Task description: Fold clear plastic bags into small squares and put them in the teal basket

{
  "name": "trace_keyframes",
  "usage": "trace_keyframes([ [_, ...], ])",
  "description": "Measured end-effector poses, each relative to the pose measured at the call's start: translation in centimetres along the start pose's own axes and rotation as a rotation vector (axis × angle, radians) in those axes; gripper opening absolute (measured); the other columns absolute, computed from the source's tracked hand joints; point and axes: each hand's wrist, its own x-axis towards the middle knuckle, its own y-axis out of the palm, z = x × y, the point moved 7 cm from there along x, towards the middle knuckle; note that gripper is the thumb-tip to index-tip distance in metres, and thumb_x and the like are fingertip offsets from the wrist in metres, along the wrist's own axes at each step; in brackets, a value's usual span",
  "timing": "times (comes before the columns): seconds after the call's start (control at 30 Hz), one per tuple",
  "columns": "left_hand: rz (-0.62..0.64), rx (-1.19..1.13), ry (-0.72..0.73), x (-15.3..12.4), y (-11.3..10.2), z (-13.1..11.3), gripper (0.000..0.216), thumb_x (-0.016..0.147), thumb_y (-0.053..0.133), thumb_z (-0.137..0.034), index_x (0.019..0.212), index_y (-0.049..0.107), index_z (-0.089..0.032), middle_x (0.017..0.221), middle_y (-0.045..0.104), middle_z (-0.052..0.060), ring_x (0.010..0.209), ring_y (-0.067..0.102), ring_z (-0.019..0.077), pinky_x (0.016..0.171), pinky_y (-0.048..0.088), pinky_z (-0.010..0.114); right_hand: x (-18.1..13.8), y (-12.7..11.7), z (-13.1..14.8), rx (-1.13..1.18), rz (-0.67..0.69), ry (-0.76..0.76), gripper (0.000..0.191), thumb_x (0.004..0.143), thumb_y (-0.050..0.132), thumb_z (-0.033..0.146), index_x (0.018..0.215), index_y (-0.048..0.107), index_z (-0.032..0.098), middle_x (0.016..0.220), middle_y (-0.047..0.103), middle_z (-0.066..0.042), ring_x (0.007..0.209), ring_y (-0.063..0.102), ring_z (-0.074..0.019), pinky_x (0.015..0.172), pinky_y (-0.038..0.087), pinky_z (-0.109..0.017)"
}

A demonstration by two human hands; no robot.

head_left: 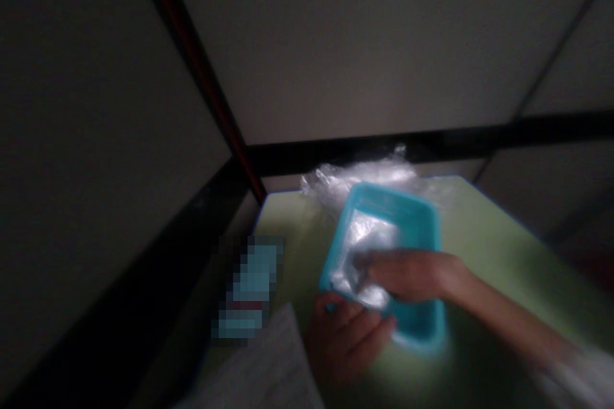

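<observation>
A pale green table (489,236) with a blue edge carries a turquoise tray (407,204) near its middle, rectangular, shallow and round-cornered; a heap of clear crinkled plastic (355,176) lies just behind it; the right hand (412,275) reaches into the tray onto clear film (369,230), its grip lost in blur; the left hand (345,332) curls round the tray's near corner.

A crumpled clear plastic heap (364,176) lies on the green table (484,230), against a black rail (480,137) below a pale wall (359,45).
</observation>
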Motion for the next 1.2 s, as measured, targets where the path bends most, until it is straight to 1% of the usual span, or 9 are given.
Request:
trace_keyframes([
  [0.1, 0.018, 0.011, -0.002, 0.0, 0.3, 0.0, 0.023, 0.093, 0.045, -0.014, 0.091, 0.067, -0.019, 0.08, 0.066, -0.006, 0.073, 0.057, 0.006, 0.093, 0.031, 0.031, 0.2, 0.8, 0.8, -0.162, 0.06, -0.002, 0.029, 0.076, 0.051, 0.0, 0.095, 0.069, 0.013, 0.096, 0.068, -0.013, 0.11, 0.054, -0.0261, 0.088, 0.046, -0.033],
  [0.23, -0.06, 0.005, 0.004, -0.2, -0.1, 0.0, 0.03, 0.094, 0.04, -0.014, 0.085, 0.068, -0.019, 0.077, 0.064, -0.005, 0.067, 0.055, 0.0062, 0.093, 0.031, 0.031, 0.4, 0.9, 1.0, -0.221, -0.023, -0.004, 0.019, 0.079, 0.055, 0.007, 0.086, 0.071, 0.016, 0.099, 0.068, -0.012, 0.108, 0.056, -0.0253, 0.089, 0.047, -0.034],
  [0.33, -0.014, -0.01, 0.006, -0.3, 0.0, 0.0, 0.027, 0.094, 0.042, -0.014, 0.088, 0.068, -0.019, 0.08, 0.065, -0.005, 0.07, 0.056, 0.0064, 0.092, 0.03, 0.03, 0.4, 1.1, 0.6, -0.224, -0.077, 0.019, 0.017, 0.081, 0.056, 0.011, 0.085, 0.07, 0.018, 0.107, 0.066, -0.011, 0.105, 0.057, -0.0239, 0.086, 0.05, -0.033],
  [0.47, 0.036, 0.012, -0.034, -0.5, 0.1, 0.1, 0.024, 0.094, 0.043, -0.016, 0.09, 0.065, -0.022, 0.079, 0.066, -0.008, 0.072, 0.057, 0.0053, 0.089, 0.031, 0.029, 0.3, 1.6, 0.4, -0.241, -0.005, 0.035, 0.019, 0.082, 0.054, 0.011, 0.091, 0.07, 0.015, 0.115, 0.061, -0.016, 0.107, 0.058, -0.0279, 0.083, 0.052, -0.037],
  [0.67, 0.024, -0.011, -0.061, -0.6, 0.1, 0.2, 0.025, 0.095, 0.041, -0.015, 0.09, 0.065, -0.022, 0.076, 0.067, -0.008, 0.068, 0.056, 0.005, 0.091, 0.03, 0.029, -0.3, 1.6, 0.5, -0.214, 0.138, 0.009, 0.03, 0.08, 0.05, 0.006, 0.105, 0.066, 0.015, 0.1, 0.068, -0.012, 0.107, 0.057, -0.0256, 0.086, 0.048, -0.036],
  [0.8, 0.061, -0.018, -0.052, -0.7, 0.3, 0.4, 0.023, 0.094, 0.044, -0.016, 0.091, 0.066, -0.022, 0.077, 0.067, -0.008, 0.068, 0.056, 0.0052, 0.091, 0.03, 0.028, -0.7, 1.5, 0.2, -0.163, 0.07, -0.015, 0.031, 0.079, 0.05, 0.003, 0.102, 0.067, 0.016, 0.102, 0.068, -0.01, 0.111, 0.056, -0.0239, 0.091, 0.046, -0.035],
  [0.97, -0.023, -0.022, -0.077, -0.8, 0.1, 0.6, 0.022, 0.093, 0.046, -0.017, 0.086, 0.067, -0.022, 0.074, 0.067, -0.01, 0.065, 0.057, 0.0049, 0.096, 0.027, 0.029, -0.4, 2.2, -0.6, -0.128, -0.021, -0.015, 0.027, 0.077, 0.052, 0.002, 0.091, 0.068, 0.018, 0.095, 0.069, -0.006, 0.119, 0.049, -0.0204, 0.097, 0.042, -0.035],
  [1.07, -0.017, -0.023, -0.074, -0.8, 0.3, 0.5, 0.022, 0.093, 0.046, -0.016, 0.087, 0.067, -0.022, 0.074, 0.067, -0.01, 0.064, 0.057, 0.0049, 0.094, 0.029, 0.029, -0.3, 2.4, -0.6, -0.13, -0.023, -0.024, 0.028, 0.077, 0.05, 0.001, 0.094, 0.067, 0.016, 0.089, 0.069, -0.006, 0.119, 0.049, -0.0193, 0.096, 0.043, -0.032],
  [1.2, 0.009, -0.025, -0.095, -0.7, 0.4, 0.6, 0.021, 0.093, 0.046, -0.017, 0.088, 0.066, -0.022, 0.074, 0.067, -0.01, 0.065, 0.057, 0.0044, 0.094, 0.029, 0.029, -0.1, 2.6, -0.5, -0.162, 0.026, -0.028, 0.032, 0.078, 0.047, -0.002, 0.097, 0.068, 0.013, 0.09, 0.07, -0.01, 0.119, 0.049, -0.023, 0.098, 0.043, -0.038],
])
